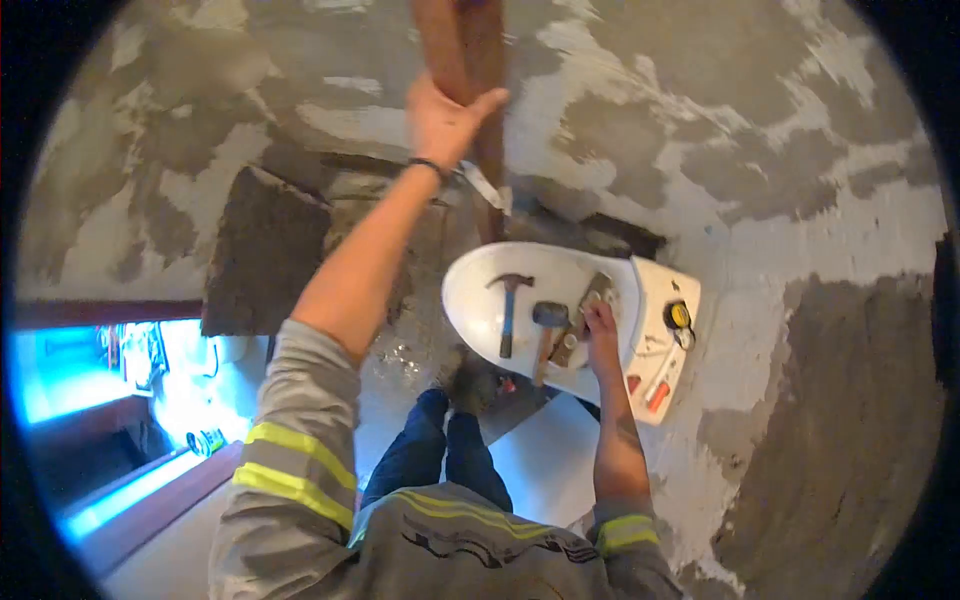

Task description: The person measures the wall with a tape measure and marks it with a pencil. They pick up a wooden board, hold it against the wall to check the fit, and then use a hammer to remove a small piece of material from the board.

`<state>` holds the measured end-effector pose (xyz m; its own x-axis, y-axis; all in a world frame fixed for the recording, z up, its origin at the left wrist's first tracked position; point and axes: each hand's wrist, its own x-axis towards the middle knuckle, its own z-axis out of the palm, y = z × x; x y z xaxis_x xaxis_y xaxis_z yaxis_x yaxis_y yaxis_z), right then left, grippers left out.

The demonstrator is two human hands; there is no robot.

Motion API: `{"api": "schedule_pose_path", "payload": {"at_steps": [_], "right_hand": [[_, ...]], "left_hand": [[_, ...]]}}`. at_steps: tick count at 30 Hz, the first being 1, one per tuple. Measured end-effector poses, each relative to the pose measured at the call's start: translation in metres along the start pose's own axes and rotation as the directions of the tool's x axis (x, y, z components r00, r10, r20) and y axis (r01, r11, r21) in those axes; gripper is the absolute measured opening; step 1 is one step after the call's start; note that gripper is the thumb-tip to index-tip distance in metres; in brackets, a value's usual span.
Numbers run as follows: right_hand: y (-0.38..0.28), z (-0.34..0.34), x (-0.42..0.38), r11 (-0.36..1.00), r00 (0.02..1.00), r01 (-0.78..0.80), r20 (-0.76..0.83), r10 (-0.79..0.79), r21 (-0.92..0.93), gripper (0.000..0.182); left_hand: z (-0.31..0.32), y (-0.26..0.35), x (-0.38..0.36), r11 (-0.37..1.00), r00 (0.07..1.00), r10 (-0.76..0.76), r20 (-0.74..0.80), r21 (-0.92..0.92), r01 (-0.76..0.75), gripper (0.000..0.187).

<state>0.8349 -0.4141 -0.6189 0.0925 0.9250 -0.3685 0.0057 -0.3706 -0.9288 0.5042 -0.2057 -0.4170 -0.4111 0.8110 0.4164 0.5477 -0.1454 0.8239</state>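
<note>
My left hand (445, 120) is wrapped around a brown wooden post (487, 150) that stands upright against the wall, its thumb lying across the face. Over a white washbasin (465, 320), my right hand (600, 318) has its fingers closed beside a brown piece with round light parts (565, 350); what they hold, if anything, is hidden. To the left of that hand lie a mallet (549, 315) with a dark head and a claw hammer (508, 310) with a blue handle. A pale strip (482, 188) hangs by the post below my left hand.
On the basin's flat ledge are a yellow and black tape measure (678, 316) and a red-handled tool (657, 396). A dark slab (262, 255) leans at the wall's foot on the left. Bright light comes through an opening (180, 380) at lower left.
</note>
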Motion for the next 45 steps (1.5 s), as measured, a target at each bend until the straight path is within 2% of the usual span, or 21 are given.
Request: {"api": "schedule_pose_path", "payload": {"at_steps": [1,2,3,7,9,10,12,14,18,22,24,26,28,31,34,36,38,40,42,44,45], "right_hand": [[0.019,-0.005,0.014,0.997,0.999,0.015,-0.031,-0.018,-0.08,0.017],[0.041,-0.019,0.029,0.949,0.989,0.11,-0.068,-0.135,-0.294,0.018],[0.066,-0.034,0.042,0.845,0.966,0.185,-0.063,-0.25,-0.502,0.02],[0.141,-0.072,0.071,0.824,0.948,-0.089,-0.302,-0.103,-0.56,0.022],[0.109,-0.049,0.059,0.678,0.939,0.171,-0.09,-0.332,-0.715,0.023],[0.103,-0.04,0.06,0.681,0.941,0.161,-0.096,-0.324,-0.715,0.023],[0.103,-0.026,0.066,0.575,0.982,-0.157,-0.189,0.004,-0.803,0.024],[0.122,-0.018,0.072,0.611,0.977,-0.163,-0.214,-0.01,-0.775,0.024],[0.154,-0.016,0.08,0.563,0.971,-0.105,-0.207,-0.121,-0.82,0.025],[0.127,-0.008,0.068,0.532,0.972,-0.153,-0.223,-0.069,-0.833,0.023],[0.117,-0.001,0.056,0.462,0.904,-0.092,-0.269,-0.333,-0.882,0.022],[0.119,0.013,0.027,0.518,0.906,-0.131,-0.314,-0.283,-0.845,0.021],[0.131,0.025,0.004,0.558,0.914,-0.109,-0.304,-0.269,-0.823,0.019],[0.19,0.033,-0.01,0.618,0.931,-0.012,-0.234,-0.279,-0.786,0.018],[0.168,0.04,-0.01,0.64,0.983,-0.115,-0.178,-0.035,-0.76,0.019],[0.206,0.026,0.006,0.312,0.961,0.077,-0.013,-0.277,-0.947,0.026],[0.173,0.029,0.006,0.469,0.994,-0.101,-0.112,0.003,-0.877,0.032],[0.152,0.03,0.001,0.518,0.997,-0.043,-0.073,-0.036,-0.854,0.035],[0.133,0.044,0.004,0.613,0.976,-0.138,-0.212,-0.049,-0.778,0.039],[0.21,0.012,0.054,0.696,0.953,0.088,-0.144,-0.268,-0.712,0.048],[0.185,0.022,0.042,0.686,0.965,0.013,-0.17,-0.199,-0.727,0.046]], "left_hand": [[0.009,-0.024,0.002,0.989,0.993,0.108,-0.053,-0.096,-0.113,0.069],[-0.002,-0.011,-0.005,0.991,0.995,-0.066,0.073,-0.115,0.074,0.07],[-0.001,-0.02,-0.005,0.979,0.999,-0.002,0.043,-0.201,0.011,0.072],[-0.021,-0.012,-0.012,0.906,0.989,0.074,0.129,-0.423,-0.013,0.061],[-0.033,-0.025,-0.01,0.758,0.966,0.075,0.246,-0.644,0.105,0.047],[-0.042,-0.035,-0.007,0.647,0.937,0.059,0.345,-0.728,0.228,0.04],[-0.06,-0.093,0.018,0.679,0.864,0.031,0.503,-0.645,0.351,0.034],[-0.066,-0.103,0.031,0.784,0.82,-0.047,0.57,-0.488,0.384,0.04],[-0.05,-0.087,0.048,0.776,0.695,0.233,0.68,-0.561,0.288,0.055],[-0.034,-0.063,0.036,0.766,0.669,0.146,0.729,-0.511,0.389,0.047],[-0.021,-0.058,0.027,0.705,0.849,0.189,0.494,-0.67,0.233,0.04],[-0.023,-0.082,0.031,0.741,0.866,0.144,0.478,-0.632,0.226,0.04],[-0.028,-0.057,0.018,0.768,0.95,0.162,0.267,-0.639,0.049,0.041],[-0.062,-0.041,0.002,0.815,0.995,0.066,0.075,-0.579,-0.01,0.043],[-0.117,0.017,-0.012,0.881,0.997,0.022,-0.074,-0.47,-0.055,0.06],[-0.152,0.055,-0.016,0.864,0.961,-0.01,-0.276,-0.486,-0.13,0.055],[-0.211,0.064,-0.012,0.913,0.983,0.066,-0.172,-0.388,-0.129,0.059],[-0.256,0.089,-0.027,0.905,0.914,0.103,-0.392,-0.344,-0.25,0.06],[-0.312,0.108,-0.035,0.917,0.94,-0.025,-0.34,-0.382,-0.114,0.064],[-0.358,0.122,-0.047,0.941,0.884,-0.087,-0.459,-0.328,-0.078,0.063],[-0.382,0.131,-0.056,0.947,0.883,-0.093,-0.459,-0.314,-0.063,0.065]]}}
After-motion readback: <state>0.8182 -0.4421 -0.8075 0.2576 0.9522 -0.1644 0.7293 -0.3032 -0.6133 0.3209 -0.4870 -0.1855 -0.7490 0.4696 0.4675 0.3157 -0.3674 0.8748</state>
